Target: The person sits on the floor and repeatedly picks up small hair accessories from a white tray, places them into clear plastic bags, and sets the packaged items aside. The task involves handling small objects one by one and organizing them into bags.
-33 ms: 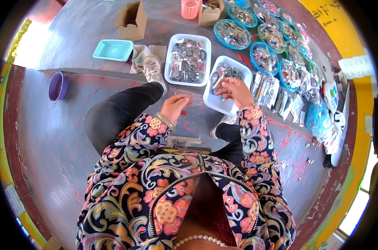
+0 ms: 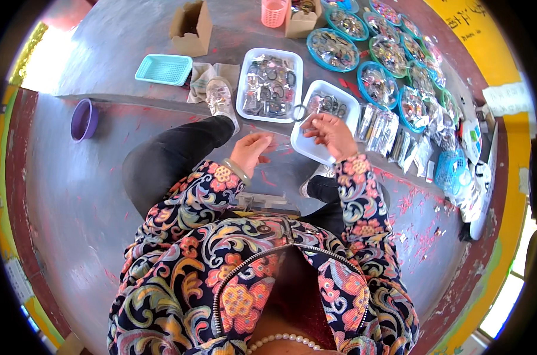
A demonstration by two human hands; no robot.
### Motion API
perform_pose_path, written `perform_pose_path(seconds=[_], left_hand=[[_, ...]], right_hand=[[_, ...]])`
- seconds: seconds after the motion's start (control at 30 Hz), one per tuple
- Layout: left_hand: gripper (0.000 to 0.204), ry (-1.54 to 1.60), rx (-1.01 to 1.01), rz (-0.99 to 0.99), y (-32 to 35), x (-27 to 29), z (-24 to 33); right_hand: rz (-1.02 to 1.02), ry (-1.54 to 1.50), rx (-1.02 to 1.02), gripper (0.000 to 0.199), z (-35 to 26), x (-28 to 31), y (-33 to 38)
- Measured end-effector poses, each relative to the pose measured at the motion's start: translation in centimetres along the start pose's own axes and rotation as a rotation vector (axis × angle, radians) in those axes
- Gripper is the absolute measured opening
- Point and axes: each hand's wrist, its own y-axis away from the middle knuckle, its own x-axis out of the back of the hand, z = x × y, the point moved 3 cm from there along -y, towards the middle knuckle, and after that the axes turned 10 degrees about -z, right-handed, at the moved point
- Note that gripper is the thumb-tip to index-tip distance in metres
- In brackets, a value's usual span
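Observation:
My left hand (image 2: 250, 152) is closed in a pinch on a thin clear plastic bag (image 2: 283, 144), which is hard to make out against the grey floor. Over the left side of a white tray (image 2: 300, 141), my right hand (image 2: 333, 135) pinches a dark ring-shaped hair tie (image 2: 300, 112). The loop sticks out from the fingertips past the tray's rim. More dark hair ties (image 2: 338, 109) lie in that tray, partly hidden by the hand. Beside it on the left, another white tray (image 2: 240, 94) holds many small clear packets with dark loops in them.
Blue and green round baskets (image 2: 310, 52) full of packaged small items stand at the far right, with clear packets (image 2: 382, 131) in front. A turquoise basket (image 2: 163, 70), an open cardboard box (image 2: 191, 32), a pink basket (image 2: 274, 15) and a purple basin (image 2: 84, 120) stand around.
My right hand has shifted slightly left, and the hair tie now shows as a loop over the tray's left edge. My left hand has barely moved.

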Motion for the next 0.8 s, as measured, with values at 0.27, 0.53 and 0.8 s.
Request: perform_pose_path(seconds=[0.27, 0.53, 0.8], left_hand=[[0.020, 0.232, -0.182, -0.023, -0.5, 1.4, 1.7], [0.017, 0.162, -0.197, -0.017, -0.6, 1.2, 1.2], [0.013, 0.159, -0.156, 0.050, -0.6, 1.4, 1.2]], right_hand=[[-0.145, -0.146, -0.018, 0.017, 3.3, -5.6, -1.0], [-0.130, 0.074, -0.008, 0.018, 2.9, -5.3, -1.3], [-0.110, 0.211, -0.012, 0.021, 3.4, -5.7, -1.4]])
